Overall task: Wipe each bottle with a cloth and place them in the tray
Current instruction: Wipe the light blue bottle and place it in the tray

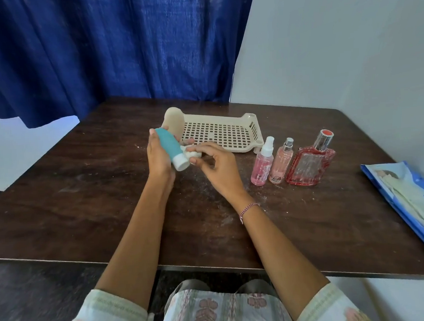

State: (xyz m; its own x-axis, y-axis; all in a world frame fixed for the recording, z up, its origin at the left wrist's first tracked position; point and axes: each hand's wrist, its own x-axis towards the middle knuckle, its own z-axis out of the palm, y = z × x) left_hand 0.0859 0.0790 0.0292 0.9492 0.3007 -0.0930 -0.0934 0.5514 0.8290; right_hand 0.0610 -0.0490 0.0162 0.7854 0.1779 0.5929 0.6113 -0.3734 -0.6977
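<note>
Before the tray, left hand is gripping the teal bottle, right hand pinching a tiny cloth that might slip out.

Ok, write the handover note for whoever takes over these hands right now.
Left hand grips the teal bottle, white cap toward the person. Right hand pinches the white cloth by that cap. Beige bottle stands at the left end of the tray, apparently done. To do: finish the teal one and tray it, then the pink spray bottle, silver-capped bottle and red bottle, standing on the table right of the tray.
</note>
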